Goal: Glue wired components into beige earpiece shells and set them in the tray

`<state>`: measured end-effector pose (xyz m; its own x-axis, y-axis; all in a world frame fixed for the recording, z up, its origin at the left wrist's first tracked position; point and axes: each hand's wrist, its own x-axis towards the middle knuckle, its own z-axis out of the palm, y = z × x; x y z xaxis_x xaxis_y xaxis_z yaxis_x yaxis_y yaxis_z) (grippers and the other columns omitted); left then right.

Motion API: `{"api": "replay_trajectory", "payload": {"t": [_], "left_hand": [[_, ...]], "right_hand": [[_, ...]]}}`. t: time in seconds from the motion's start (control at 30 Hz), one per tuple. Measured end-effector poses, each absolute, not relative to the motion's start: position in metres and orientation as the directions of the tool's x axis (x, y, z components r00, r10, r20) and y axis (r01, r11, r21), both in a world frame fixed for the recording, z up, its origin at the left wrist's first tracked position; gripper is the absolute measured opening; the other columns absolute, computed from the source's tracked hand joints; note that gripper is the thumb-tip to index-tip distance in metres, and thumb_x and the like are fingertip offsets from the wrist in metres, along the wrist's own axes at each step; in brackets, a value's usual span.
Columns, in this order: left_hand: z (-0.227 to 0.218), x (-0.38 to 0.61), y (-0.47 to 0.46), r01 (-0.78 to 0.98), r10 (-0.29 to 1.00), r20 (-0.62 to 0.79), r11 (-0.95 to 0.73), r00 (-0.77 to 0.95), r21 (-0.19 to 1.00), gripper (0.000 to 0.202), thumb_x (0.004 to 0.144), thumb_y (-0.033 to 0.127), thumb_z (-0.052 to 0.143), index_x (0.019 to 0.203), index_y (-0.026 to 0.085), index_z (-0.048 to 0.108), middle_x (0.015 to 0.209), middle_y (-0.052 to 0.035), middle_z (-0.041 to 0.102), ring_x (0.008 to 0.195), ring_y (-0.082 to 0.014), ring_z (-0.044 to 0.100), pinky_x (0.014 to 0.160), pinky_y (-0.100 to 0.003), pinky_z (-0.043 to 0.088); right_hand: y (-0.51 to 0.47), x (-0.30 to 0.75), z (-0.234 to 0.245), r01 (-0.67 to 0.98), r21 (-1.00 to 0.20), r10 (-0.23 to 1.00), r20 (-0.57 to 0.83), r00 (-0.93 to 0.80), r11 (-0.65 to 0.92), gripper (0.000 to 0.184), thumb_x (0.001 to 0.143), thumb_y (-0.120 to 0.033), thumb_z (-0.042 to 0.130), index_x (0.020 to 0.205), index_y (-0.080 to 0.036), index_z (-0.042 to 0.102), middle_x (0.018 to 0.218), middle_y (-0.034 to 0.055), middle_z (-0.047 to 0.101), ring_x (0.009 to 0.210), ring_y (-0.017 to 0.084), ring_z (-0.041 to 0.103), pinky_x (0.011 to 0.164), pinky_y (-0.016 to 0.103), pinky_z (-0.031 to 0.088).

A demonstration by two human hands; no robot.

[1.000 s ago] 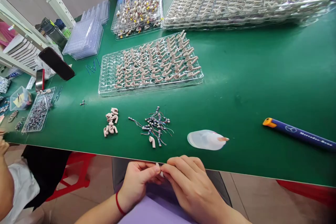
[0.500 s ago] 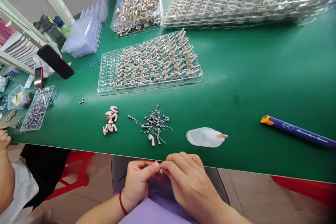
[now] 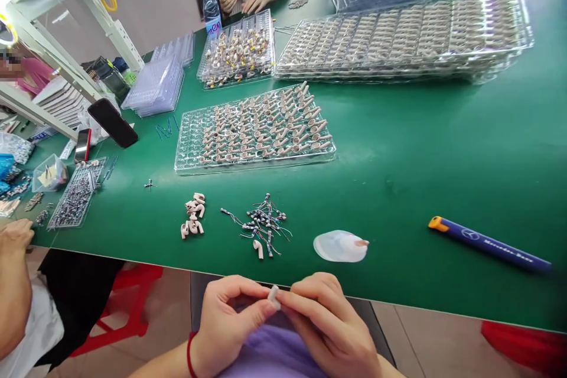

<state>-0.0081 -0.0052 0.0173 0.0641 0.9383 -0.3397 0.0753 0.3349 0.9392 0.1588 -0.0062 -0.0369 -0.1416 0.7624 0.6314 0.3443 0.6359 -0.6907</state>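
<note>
My left hand point(image 3: 234, 319) pinches a small beige earbud shell point(image 3: 274, 297) between thumb and fingers, just over my lap at the table's front edge. On the shell's right side, the fingertips of my right hand point(image 3: 330, 322) press against it; its thumb is mostly hidden. Beyond my hands lie a heap of small wired electronic parts point(image 3: 266, 215) and one loose curved beige shell point(image 3: 258, 249). A group of similar shells point(image 3: 194, 217) is to the left. On the right rests a translucent squeeze bottle point(image 3: 339, 246) lying on its side.
A clear tray of beige shells point(image 3: 257, 127) stands mid-table, with stacked filled trays point(image 3: 407, 35) behind. At right lies a blue stick-shaped thing with an orange end point(image 3: 487, 243). Phones point(image 3: 113, 122) lean at left. Co-workers sit across and at left.
My hands have turned the shell so that more of it shows, and my right fingers have shifted on it. The camera view has tilted up, revealing the person across.
</note>
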Motion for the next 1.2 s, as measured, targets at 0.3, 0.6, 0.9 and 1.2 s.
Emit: {"api": "replay_trajectory", "payload": {"t": [0.3, 0.6, 0.9, 1.2], "left_hand": [[0.018, -0.012, 0.0, 0.201, 0.989, -0.144, 0.134, 0.037, 0.971, 0.01, 0.064, 0.029, 0.085, 0.069, 0.023, 0.079, 0.069, -0.007, 0.074, 0.065, -0.019, 0.066, 0.063, -0.028, 0.052], [0.021, -0.037, 0.03, 0.406, 0.995, 0.063, -0.091, 0.084, 0.909, 0.005, 0.072, 0.027, 0.079, 0.071, 0.023, 0.077, 0.07, -0.004, 0.075, 0.066, -0.0184, 0.069, 0.065, -0.028, 0.054], [0.035, -0.107, 0.198, 0.849, 0.891, 0.43, -0.334, 0.144, 0.408, 0.014, 0.086, 0.025, 0.062, 0.092, 0.023, 0.074, 0.099, -0.0063, 0.076, 0.095, -0.0219, 0.068, 0.089, -0.034, 0.05], [0.036, -0.107, 0.293, 0.911, 0.902, 0.348, -0.346, 0.256, 0.226, 0.015, 0.084, 0.018, 0.063, 0.096, 0.022, 0.072, 0.094, -0.0034, 0.076, 0.092, -0.0189, 0.064, 0.08, -0.028, 0.046]], "right_hand": [[-0.001, 0.158, -0.031, 0.34, -0.696, 0.765, 0.63, -0.131, 0.632, 0.023, 0.086, -0.004, 0.054, 0.099, -0.02, 0.065, 0.076, 0.0029, 0.064, 0.068, 0.015, 0.058, 0.062, 0.03, 0.048], [0.014, 0.157, -0.03, 0.469, -0.677, 0.808, 0.568, -0.157, 0.568, 0.013, 0.094, -0.013, 0.049, 0.099, -0.019, 0.059, 0.082, 0.0047, 0.065, 0.073, 0.015, 0.062, 0.065, 0.027, 0.052], [0.04, 0.138, -0.035, 0.64, -0.529, 0.787, 0.583, -0.203, 0.557, 0.027, 0.1, -0.033, 0.04, 0.101, -0.017, 0.062, 0.077, 0.0048, 0.061, 0.064, 0.017, 0.06, 0.06, 0.031, 0.048], [0.037, 0.143, -0.039, 0.624, -0.495, 0.76, 0.593, -0.266, 0.604, 0.027, 0.102, -0.025, 0.034, 0.1, -0.018, 0.06, 0.08, 0.0048, 0.06, 0.066, 0.014, 0.061, 0.061, 0.027, 0.05]]}}
